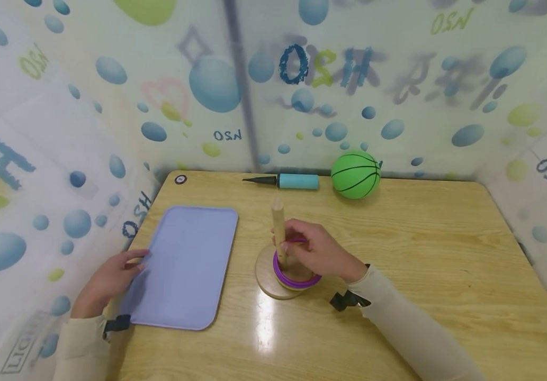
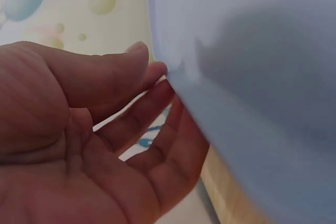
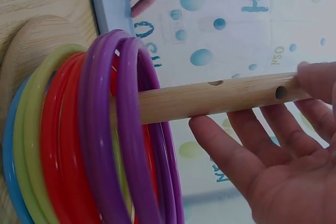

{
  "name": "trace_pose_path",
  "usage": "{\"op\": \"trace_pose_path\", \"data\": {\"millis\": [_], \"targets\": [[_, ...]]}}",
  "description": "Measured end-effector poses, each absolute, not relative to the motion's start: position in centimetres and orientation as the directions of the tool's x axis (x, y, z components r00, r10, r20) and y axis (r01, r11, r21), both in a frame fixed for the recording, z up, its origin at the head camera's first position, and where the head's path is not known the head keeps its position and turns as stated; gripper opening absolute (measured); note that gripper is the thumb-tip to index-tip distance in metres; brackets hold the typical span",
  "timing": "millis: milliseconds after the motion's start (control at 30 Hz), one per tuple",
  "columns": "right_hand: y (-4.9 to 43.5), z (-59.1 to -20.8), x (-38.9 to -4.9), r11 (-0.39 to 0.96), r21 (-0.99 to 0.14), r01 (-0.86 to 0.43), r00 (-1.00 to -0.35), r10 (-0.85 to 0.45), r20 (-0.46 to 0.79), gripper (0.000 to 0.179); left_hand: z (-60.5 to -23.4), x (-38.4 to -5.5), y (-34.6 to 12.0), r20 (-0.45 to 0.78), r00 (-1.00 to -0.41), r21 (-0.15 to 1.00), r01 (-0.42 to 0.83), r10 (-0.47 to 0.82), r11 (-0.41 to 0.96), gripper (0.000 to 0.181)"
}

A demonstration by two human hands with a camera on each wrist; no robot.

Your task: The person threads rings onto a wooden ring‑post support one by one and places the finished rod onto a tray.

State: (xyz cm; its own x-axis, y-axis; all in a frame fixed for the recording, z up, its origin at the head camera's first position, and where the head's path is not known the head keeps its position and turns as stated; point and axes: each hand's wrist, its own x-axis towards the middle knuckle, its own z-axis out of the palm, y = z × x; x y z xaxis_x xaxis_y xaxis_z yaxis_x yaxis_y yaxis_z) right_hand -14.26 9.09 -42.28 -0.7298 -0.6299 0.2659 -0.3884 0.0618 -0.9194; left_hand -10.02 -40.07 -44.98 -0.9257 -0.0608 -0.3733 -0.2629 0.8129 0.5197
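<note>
My right hand is at the upright wooden post, thumb on one side and fingers on the other. In the right wrist view the fingers of the right hand lie along the post. Round the post's lower part sits a stack of plastic rings: purple rings on top, then red, yellow-green and blue. The post rises from a round wooden base. My left hand touches the left edge of a lavender tray with loosely bent fingers, thumb off the tray.
A green ball with black lines rests at the back of the wooden table. Left of it lies a light blue pump with a black pointed nozzle. A small round sticker marks the back left corner. Patterned curtains enclose the table.
</note>
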Motion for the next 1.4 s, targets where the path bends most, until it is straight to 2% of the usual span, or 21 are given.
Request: {"op": "trace_pose_path", "data": {"millis": [167, 467, 667, 800, 967, 1400], "targets": [[8.8, -42.3, -14.1, 0.043, -0.913, -0.406, -0.735, -0.609, 0.298, 0.021, -45.4, -10.1, -39.5, -0.406, -0.912, 0.537, -0.285, -0.053, 0.794, 0.052], [8.8, -41.7, -14.0, 0.068, -0.889, -0.453, -0.742, -0.582, 0.334, 0.021, -46.1, -10.4, -38.4, -0.377, -0.926, 0.553, -0.2, 0.03, 0.809, 0.057], [8.3, -40.6, -14.2, 0.044, -0.862, -0.506, -0.711, -0.586, 0.388, 0.023, -46.5, -10.7, -37.8, -0.371, -0.928, 0.54, -0.2, 0.018, 0.818, 0.058], [7.7, -39.9, -14.3, 0.022, -0.851, -0.525, -0.697, -0.584, 0.415, 0.023, -46.6, -10.7, -37.3, -0.339, -0.94, 0.549, -0.17, 0.032, 0.818, 0.057], [6.9, -38.9, -14.4, 0.044, -0.854, -0.519, -0.713, -0.573, 0.404, 0.02, -46.6, -10.4, -36.4, -0.319, -0.947, 0.569, -0.151, 0.048, 0.808, 0.055], [3.8, -38.4, -15.3, 0.024, -0.855, -0.518, -0.711, -0.569, 0.414, 0.022, -47.4, -10.3, -33.9, -0.162, -0.974, 0.613, 0.028, 0.16, 0.789, 0.05]]}}
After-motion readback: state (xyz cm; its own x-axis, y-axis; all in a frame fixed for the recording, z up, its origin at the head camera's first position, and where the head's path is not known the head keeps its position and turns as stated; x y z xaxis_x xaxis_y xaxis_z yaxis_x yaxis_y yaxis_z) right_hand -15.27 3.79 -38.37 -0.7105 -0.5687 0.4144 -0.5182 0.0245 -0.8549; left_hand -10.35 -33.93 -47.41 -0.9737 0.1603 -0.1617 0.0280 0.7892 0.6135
